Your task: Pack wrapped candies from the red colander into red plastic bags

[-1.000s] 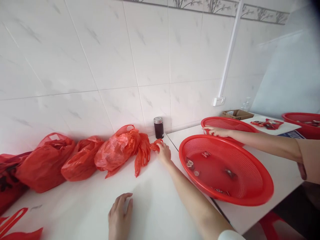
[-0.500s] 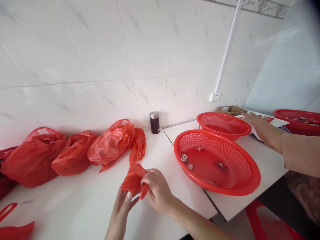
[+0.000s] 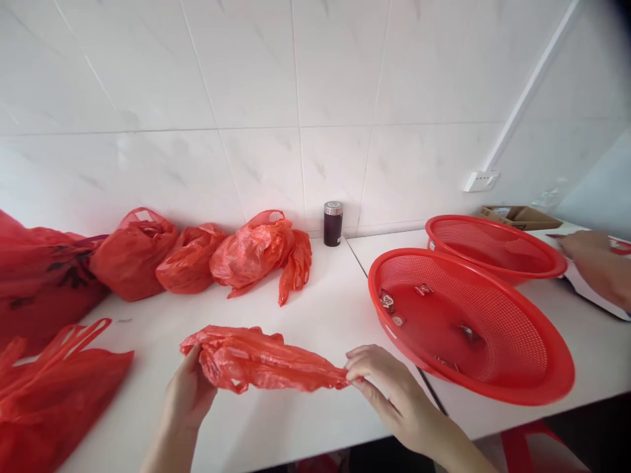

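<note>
Near, a plastic bag (image 3: 269, 361) is between left hand (image 3: 186, 397) and right hand (image 3: 394, 391), bundles (image 3: 251, 255) far left, baskets (image 3: 438, 338) to the right.

Pale tiled wall (image 3: 256, 79) behind white tables (image 3: 332, 309)

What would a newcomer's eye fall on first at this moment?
First comes the crumpled red plastic bag held between the bare left hand and bare right hand over the white table. The large round red plastic basket at right, holding a few small items, comes next. A dark cylindrical tumbler stands upright before the white tiled wall.
</note>
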Tool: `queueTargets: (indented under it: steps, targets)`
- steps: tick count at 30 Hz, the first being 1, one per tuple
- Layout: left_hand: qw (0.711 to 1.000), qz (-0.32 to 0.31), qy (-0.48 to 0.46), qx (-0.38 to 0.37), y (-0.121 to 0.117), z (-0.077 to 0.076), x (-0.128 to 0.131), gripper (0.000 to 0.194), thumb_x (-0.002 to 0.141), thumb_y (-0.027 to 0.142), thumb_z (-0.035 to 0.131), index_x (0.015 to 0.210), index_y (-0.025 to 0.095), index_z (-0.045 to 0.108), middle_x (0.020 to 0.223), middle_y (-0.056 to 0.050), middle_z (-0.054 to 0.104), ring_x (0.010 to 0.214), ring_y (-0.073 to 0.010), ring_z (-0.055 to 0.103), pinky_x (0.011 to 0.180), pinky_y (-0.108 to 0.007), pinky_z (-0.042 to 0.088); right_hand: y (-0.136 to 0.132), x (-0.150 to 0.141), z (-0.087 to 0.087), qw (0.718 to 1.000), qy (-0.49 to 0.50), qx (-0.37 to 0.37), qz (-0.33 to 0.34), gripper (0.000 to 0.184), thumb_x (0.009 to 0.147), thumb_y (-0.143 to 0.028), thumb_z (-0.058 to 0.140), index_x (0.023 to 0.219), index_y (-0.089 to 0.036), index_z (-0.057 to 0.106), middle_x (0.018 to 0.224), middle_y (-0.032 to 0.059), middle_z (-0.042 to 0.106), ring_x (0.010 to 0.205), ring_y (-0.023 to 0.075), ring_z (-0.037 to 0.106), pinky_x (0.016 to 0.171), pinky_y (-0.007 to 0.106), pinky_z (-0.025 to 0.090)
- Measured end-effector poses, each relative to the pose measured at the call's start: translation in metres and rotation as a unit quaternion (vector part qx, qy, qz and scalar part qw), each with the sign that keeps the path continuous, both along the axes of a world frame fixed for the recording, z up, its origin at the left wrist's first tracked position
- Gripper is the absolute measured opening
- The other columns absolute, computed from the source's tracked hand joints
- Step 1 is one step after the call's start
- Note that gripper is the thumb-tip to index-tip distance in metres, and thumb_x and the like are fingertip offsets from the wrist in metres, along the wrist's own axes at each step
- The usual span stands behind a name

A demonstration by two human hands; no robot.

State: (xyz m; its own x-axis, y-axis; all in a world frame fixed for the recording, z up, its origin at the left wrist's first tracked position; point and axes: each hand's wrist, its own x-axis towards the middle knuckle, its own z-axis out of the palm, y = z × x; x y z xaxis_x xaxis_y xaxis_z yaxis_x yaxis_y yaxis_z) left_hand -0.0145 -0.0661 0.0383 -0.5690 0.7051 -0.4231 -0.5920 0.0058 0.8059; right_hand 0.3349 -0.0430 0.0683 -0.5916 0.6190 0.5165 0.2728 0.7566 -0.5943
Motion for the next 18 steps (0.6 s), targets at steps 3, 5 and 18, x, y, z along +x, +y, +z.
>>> queueTargets:
  steps: [3,5,18]
  targets:
    - [1.000,-0.012,-0.007,0.003,-0.004,-0.001,0.016,0.014,0.086,0.024,0.050,0.079,0.021,0.063,0.069,0.002,0.069,0.058,-0.0142,0.064,0.054,-0.023,0.051,-0.004,0.000,0.022,0.997,0.016,-0.067,0.027,0.036,0.090,-0.013,0.049,0.123,-0.029,0.051,0.124,0.0074,0.058,0.119,0.0196,0.054,0.100,0.032,0.046]
    - [0.999,-0.033,-0.014,0.000,-0.003,-0.003,0.032,0.015,0.087,0.027,0.051,0.080,0.021,0.063,0.070,0.002,0.069,0.059,-0.0141,0.064,0.055,-0.023,0.051,-0.007,-0.007,0.037,0.991,0.063,-0.106,0.053,0.033,0.091,-0.016,0.049,0.121,-0.028,0.054,0.124,0.0066,0.059,0.118,0.0193,0.055,0.101,0.033,0.045]
    - [0.947,-0.316,-0.011,-0.055,-0.030,-0.022,0.093,0.033,0.070,0.044,0.074,0.085,0.015,0.069,0.072,-0.007,0.071,0.069,-0.0236,0.066,0.060,-0.031,0.051,0.020,-0.080,-0.048,0.966,-0.205,-0.026,-0.153,0.053,0.082,-0.021,0.055,0.134,-0.024,0.048,0.135,0.0163,0.049,0.120,0.0364,0.050,0.094,0.052,0.044]
